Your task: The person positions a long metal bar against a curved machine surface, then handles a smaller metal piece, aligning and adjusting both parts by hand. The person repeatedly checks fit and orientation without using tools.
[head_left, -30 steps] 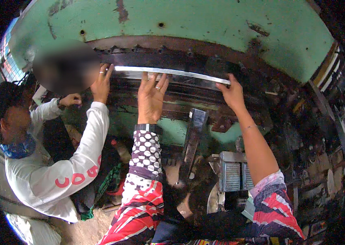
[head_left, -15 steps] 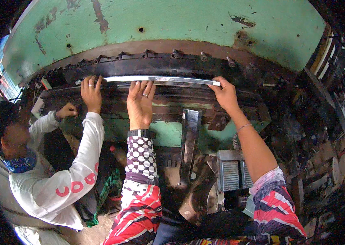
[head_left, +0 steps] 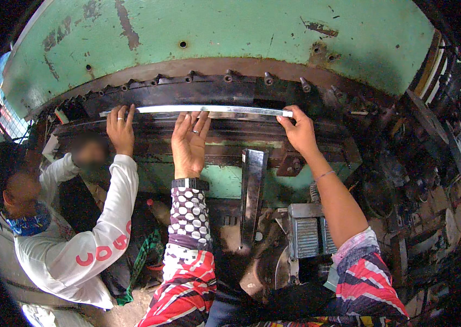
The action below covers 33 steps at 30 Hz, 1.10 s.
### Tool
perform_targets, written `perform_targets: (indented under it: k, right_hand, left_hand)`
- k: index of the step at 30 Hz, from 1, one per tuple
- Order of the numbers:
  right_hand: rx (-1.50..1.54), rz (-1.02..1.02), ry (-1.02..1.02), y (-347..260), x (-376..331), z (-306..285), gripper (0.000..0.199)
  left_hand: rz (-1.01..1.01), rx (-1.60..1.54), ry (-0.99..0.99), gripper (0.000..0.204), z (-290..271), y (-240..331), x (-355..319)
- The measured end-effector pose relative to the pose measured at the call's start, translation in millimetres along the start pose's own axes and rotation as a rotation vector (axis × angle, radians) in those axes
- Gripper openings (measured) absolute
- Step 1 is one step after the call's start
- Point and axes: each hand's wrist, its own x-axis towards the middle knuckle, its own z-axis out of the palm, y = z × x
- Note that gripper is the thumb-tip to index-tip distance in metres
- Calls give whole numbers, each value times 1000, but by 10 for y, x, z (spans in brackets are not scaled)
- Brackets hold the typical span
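A long, narrow, shiny metal strip [head_left: 225, 110] lies crosswise along the dark bed of a large green press machine [head_left: 230, 32]. Palm up, my left hand [head_left: 189, 143] holds the strip's lower edge near its middle, fingertips partly hidden at the strip. At the strip's right end, my right hand [head_left: 297, 129] pinches it between thumb and fingers. On the left, a co-worker's hand [head_left: 120, 129] grips the same strip near its other end. The co-worker's second hand is blurred, lower and further left. Above the strip runs a dark upper beam [head_left: 192, 92].
Several bolts [head_left: 228, 77] line the upper beam. A dark, shiny metal channel [head_left: 253, 191] leans upright against the machine's front. Near my right forearm stands a grey ribbed motor [head_left: 305, 234]. The co-worker in a white sleeve [head_left: 86, 240] is close on my left. Scrap metal clutters the right.
The strip and both my hands sit slightly lower in the picture, and the machine has shifted a little with the view. All three hands keep their hold on the strip.
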Motion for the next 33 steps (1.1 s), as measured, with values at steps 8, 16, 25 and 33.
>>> perform_targets:
  k: [8, 16, 25, 33]
  right_hand:
    - [126, 99, -75, 211, 153, -34, 21]
    - [40, 8, -52, 33, 21, -91, 19]
    - [-190, -283, -189, -134, -361, -280, 34]
    - [-151, -195, -633, -629, -377, -592, 65]
  left_hand:
    - [19, 59, -45, 71, 81, -49, 9]
    - [26, -29, 12, 37, 125, -27, 0]
    - [-2, 2, 216, 24, -68, -77, 89]
    - [34, -90, 324, 30, -323, -69, 124]
